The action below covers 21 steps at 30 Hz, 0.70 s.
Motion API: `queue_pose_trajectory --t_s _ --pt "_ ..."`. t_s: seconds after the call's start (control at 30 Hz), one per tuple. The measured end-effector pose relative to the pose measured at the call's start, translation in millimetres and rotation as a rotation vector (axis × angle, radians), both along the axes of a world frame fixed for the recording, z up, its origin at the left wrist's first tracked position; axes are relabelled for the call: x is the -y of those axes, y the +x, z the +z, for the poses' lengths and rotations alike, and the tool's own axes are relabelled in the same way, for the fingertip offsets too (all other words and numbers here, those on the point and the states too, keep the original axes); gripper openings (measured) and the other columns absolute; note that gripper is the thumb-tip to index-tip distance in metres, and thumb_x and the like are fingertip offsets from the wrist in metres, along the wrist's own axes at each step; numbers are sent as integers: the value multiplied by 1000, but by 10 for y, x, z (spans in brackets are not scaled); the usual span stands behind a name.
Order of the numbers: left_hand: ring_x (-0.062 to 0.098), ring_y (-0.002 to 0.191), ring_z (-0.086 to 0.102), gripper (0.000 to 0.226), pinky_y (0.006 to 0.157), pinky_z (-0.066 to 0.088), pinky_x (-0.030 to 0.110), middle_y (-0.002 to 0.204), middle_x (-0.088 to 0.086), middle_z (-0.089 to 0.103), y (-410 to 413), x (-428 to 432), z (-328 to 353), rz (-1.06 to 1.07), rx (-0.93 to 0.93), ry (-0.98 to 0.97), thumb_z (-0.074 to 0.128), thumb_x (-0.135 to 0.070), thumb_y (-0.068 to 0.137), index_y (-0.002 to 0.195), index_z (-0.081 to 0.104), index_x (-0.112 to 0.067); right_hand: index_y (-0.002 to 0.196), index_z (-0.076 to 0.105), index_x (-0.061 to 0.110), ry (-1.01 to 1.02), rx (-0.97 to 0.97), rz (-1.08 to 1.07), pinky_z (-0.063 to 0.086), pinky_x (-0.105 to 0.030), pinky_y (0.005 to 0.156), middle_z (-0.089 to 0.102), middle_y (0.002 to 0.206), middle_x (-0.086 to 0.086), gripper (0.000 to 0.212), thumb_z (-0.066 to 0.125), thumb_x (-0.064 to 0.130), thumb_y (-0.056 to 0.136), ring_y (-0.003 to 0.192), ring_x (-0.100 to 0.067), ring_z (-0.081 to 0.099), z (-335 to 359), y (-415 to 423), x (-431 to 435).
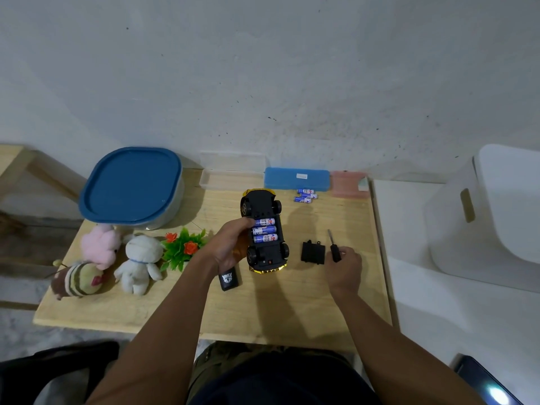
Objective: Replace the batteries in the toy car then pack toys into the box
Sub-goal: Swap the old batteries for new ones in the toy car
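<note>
Gripping the upturned toy car (pixel 263 207) by its side, the left hand (pixel 230 244) curls its fingers at the open bay, where three batteries (pixel 264 230) lie. The right hand (pixel 344 267) pinches a small screwdriver (pixel 335 251). The black battery cover (pixel 313 252) lies between both hands. The blue-lidded box (pixel 131 185) stands beyond the left hand.

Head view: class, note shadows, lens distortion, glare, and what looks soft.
Head view: soft shadows lie on the table beside the toy car; wide-angle distortion splays the table's edges; the batteries show labels too soft to read; glare glints off a dark screen bottom right.
</note>
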State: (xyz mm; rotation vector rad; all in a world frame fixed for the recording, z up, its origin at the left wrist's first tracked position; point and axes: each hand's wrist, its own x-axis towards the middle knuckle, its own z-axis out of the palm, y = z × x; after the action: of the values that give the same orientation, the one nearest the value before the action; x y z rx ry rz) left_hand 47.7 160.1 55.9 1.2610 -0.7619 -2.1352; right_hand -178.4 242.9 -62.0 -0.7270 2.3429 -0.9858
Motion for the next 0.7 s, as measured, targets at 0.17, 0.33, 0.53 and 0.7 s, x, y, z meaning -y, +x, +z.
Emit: queue_pose_trajectory --t_s 0.17,0.33,0.53,0.7 --pt "26 92 72 31 82 60 39 102 14 74 15 -9 11 4 -4 8 46 -18 97 121 61 -4 109 60 9 35 -3 39 54 -36 72 53 111 -10 25 67 23 89 86 -24 60 1 -3 -16" --pt "25 88 72 29 78 60 36 99 12 75 7 -17 20 13 -27 30 51 -24 96 115 64 -6 118 59 11 95 -60 100 47 -31 70 58 116 -12 36 63 33 89 95 -22 56 76 -94 -33" --pt "26 96 71 45 85 57 38 106 12 73 10 -16 16 0 -83 34 60 -36 85 118 65 -7 110 65 25 -163 -179 318 49 -29 74 57 107 7 21 63 32 90 94 -11 58 740 14 75" --pt "26 103 68 50 88 56 37 115 14 71 -46 -30 48 -26 -108 -11 58 -39 85 123 63 -7 105 70 30 -232 38 660 52 -24 69 58 100 13 17 66 34 89 83 -2 59 1268 461 178"
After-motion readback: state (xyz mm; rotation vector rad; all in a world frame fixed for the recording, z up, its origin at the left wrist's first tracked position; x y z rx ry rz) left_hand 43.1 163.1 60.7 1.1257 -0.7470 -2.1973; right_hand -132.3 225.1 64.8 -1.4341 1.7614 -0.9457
